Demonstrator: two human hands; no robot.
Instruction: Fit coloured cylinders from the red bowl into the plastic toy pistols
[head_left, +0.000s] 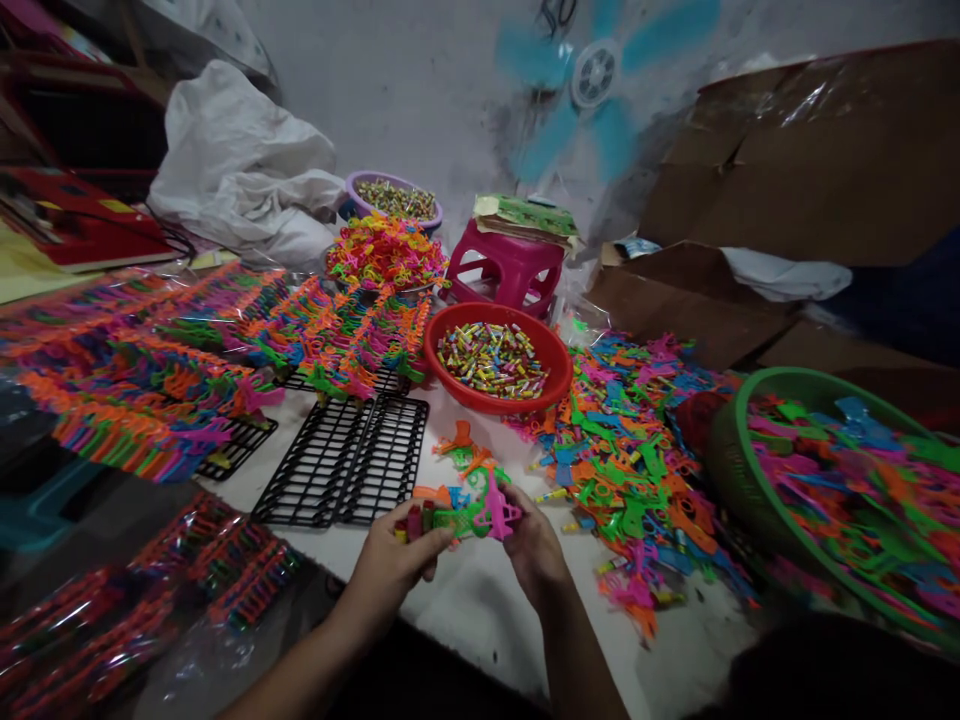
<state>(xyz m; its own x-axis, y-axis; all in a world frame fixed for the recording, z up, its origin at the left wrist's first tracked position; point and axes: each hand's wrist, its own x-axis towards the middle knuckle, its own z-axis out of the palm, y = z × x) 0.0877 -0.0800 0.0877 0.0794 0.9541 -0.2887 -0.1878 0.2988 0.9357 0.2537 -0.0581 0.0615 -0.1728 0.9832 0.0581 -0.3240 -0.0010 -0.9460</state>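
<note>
The left hand (394, 565) pinches a short bundle of small wrapped pieces and the butt of a green plastic toy pistol (457, 520), thumb on top, fingers curled shut beneath. The right hand (534, 545) closes on a pink plastic toy pistol (501, 510) held upright, touching the green one's front end. Both toys hang just above the white table top (480, 610), on the near side of the round red plastic bowl (497, 357).

By the look of it, the step in hand is fitting the two moulded toys and the small wrapped pieces together into one set. The next move seems to call for steady fingertip alignment, with the left grip kept tight so that the loose pieces do not slip.

Counted: two toys in the hands, and a loose handful of orange, green and blue ones between the hands and the red bowl. Two black plastic grid trays (349, 460) lie bare to the left of the bowl, with a third partly covered further left. The bowl holds wrapped sweets too many to count. Behind it stands one pink plastic stool (504, 272), and behind-left one purple bowl (394, 200). To its right lies a spread heap of toys, then one green basket (731, 470) full of them.
</note>
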